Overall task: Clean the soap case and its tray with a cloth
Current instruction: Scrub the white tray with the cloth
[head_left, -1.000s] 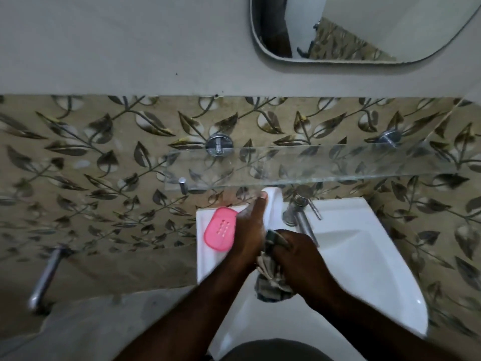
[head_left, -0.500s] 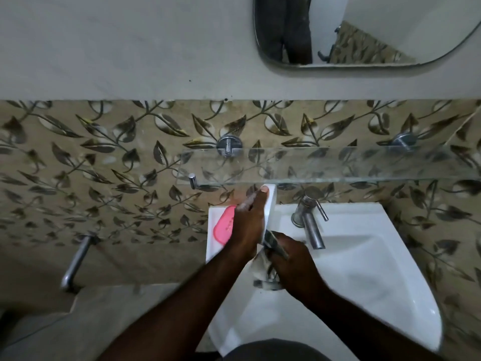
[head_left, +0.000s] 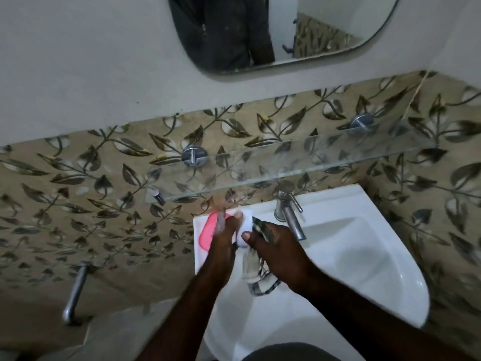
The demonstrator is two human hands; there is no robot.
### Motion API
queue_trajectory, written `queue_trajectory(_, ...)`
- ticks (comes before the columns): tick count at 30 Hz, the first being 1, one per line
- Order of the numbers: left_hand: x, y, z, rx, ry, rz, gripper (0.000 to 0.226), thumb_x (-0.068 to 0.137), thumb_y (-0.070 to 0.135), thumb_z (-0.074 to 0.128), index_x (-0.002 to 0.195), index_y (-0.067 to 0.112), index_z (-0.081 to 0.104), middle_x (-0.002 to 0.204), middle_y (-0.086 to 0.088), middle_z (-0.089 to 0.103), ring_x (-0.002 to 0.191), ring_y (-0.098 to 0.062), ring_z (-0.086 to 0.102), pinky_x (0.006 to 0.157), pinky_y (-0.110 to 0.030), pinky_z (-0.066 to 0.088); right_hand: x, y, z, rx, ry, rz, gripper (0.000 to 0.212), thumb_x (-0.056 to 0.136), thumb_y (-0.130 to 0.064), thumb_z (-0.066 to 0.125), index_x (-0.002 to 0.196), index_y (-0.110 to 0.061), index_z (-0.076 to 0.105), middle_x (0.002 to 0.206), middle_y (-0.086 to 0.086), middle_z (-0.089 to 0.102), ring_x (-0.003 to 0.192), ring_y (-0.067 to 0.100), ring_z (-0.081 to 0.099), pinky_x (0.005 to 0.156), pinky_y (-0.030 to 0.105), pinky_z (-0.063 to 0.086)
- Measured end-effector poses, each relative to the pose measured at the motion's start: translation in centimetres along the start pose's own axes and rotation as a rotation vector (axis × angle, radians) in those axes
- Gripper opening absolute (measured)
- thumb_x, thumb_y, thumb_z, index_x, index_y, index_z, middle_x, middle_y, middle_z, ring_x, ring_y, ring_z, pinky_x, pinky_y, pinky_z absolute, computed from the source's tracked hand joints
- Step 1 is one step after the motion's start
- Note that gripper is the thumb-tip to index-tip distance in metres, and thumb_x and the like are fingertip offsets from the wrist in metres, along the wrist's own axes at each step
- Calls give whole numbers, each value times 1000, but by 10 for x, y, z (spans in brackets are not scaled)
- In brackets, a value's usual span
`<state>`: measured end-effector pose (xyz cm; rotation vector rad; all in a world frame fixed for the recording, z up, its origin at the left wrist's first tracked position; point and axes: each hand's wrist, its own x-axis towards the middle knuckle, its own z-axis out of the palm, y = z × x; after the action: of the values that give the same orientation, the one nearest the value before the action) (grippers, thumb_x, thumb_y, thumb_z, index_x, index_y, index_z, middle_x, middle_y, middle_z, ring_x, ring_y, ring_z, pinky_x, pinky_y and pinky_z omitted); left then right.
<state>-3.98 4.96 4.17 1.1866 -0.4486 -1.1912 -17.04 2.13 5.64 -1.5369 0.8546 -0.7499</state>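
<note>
The wiping looks to be in its middle: the left hand [head_left: 224, 239] is clamped on the white soap case [head_left: 244, 225] at the back-left corner of the sink [head_left: 364, 256], while the right hand [head_left: 273, 246] grips the checked cloth [head_left: 256, 276] bunched against it. The pink tray [head_left: 207, 234] lies flat on the sink ledge just beside the case, apparently not yet wiped. No soap is visible in either piece, though the inside of the case is hidden.
</note>
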Motion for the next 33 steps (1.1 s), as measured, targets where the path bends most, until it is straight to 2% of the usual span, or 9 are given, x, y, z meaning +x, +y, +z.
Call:
queue_trajectory(3,-12,-14,9,-126,-94,2,68,72,51,79,122,7,63,113,-26,66,103,-36,66,85,-41,54,-4,-18,-5,182,-76,58,21,90,-25,66,103,-9,70,101,16,74,99,34,70,90,51,54)
queue_trajectory(7,-14,-10,9,-24,-212,169,52,82,52,68,116,11,68,103,-18,72,96,-32,69,81,-38,56,-12,-28,-12,207,-155,47,17,92,-16,65,107,-16,71,102,7,76,99,23,71,92,39,55)
queue_trajectory(10,-20,-6,14,-29,-149,152,80,71,50,78,125,-4,52,100,-27,63,88,-37,63,75,-40,54,-18,-34,-15,174,-175,8,10,92,-16,65,99,-15,71,95,5,76,91,19,72,84,36,54)
queue_trajectory(15,-33,1,28,-186,-61,59,44,53,37,74,78,1,76,72,-18,71,63,-27,69,59,-30,58,-37,-30,-14,-122,-194,-160,9,86,-22,57,93,-22,63,87,-4,69,80,10,67,75,34,54)
queue_trajectory(20,-41,11,40,-300,53,106,89,45,41,85,117,-4,60,98,-24,64,86,-37,61,82,-44,51,-31,-20,-25,-651,-183,-422,33,77,-9,54,108,-13,62,105,3,65,97,26,53,83,37,45)
queue_trajectory(22,-38,11,42,-285,60,123,81,47,37,84,114,-2,60,94,-20,65,78,-31,65,75,-39,56,-25,-25,-26,-745,-133,-363,21,80,-7,51,97,-13,61,97,6,65,92,30,50,79,42,42)
queue_trajectory(27,-33,12,41,-269,60,163,36,50,31,82,77,7,78,73,-11,74,65,-24,71,58,-27,58,-32,-46,-12,-460,-53,-336,12,72,-19,46,72,-17,58,78,1,65,77,19,57,67,30,44)
queue_trajectory(30,-36,22,45,-308,33,160,63,41,37,87,94,4,76,87,-17,73,79,-30,69,67,-34,59,-35,-43,-17,-563,-91,-451,26,76,-12,50,98,-18,65,97,-2,65,88,16,49,73,29,41)
queue_trajectory(33,-40,35,51,-329,36,142,112,39,42,89,131,-8,48,112,-27,52,103,-41,48,87,-47,47,-26,-40,-35,-756,-156,-431,48,83,-6,52,128,-22,58,115,-1,63,98,25,48,82,35,43)
